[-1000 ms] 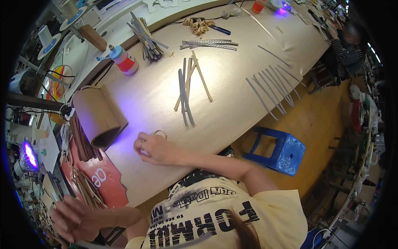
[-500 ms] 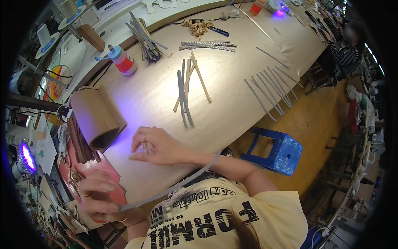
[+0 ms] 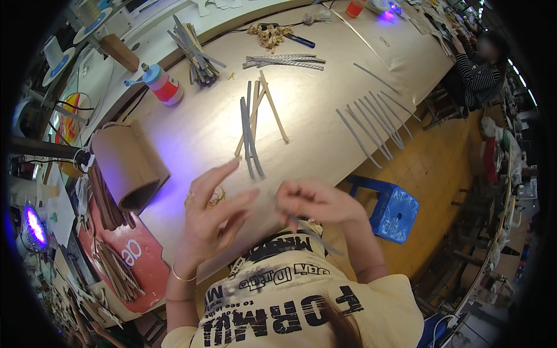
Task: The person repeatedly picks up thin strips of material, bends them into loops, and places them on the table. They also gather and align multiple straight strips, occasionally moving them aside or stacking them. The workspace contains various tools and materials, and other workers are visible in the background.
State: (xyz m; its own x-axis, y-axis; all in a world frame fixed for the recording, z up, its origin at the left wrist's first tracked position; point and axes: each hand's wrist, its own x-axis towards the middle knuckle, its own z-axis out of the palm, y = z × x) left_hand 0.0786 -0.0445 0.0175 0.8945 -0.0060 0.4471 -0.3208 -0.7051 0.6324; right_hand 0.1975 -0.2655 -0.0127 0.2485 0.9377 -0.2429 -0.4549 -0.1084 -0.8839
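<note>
My left hand point(image 3: 212, 217) is raised over the near edge of the table, fingers spread and blurred, with nothing plainly in them. A small yellowish loop point(image 3: 216, 197) shows by its fingers; whether it touches them I cannot tell. To its right, my right hand point(image 3: 316, 203) is closed in a pinch on a thin grey strip point(image 3: 332, 248), which trails down in front of my shirt and is smeared by motion. Beyond both hands a loose group of grey strips point(image 3: 246, 130) and tan strips point(image 3: 272, 110) lies crossed on the table.
Several grey strips point(image 3: 365, 130) lie side by side at the right. Braided strips point(image 3: 284, 61), a strip bundle point(image 3: 197, 58) and a red-and-blue bottle point(image 3: 162, 86) are farther back. A curved brown form point(image 3: 125, 165) stands left; a blue stool point(image 3: 397, 214) stands right. A co-worker point(image 3: 481, 69) sits far right.
My left hand has risen and moved right from the lower left, leaving the strip's end. My right hand has moved right, and the grey strip now hangs from it.
</note>
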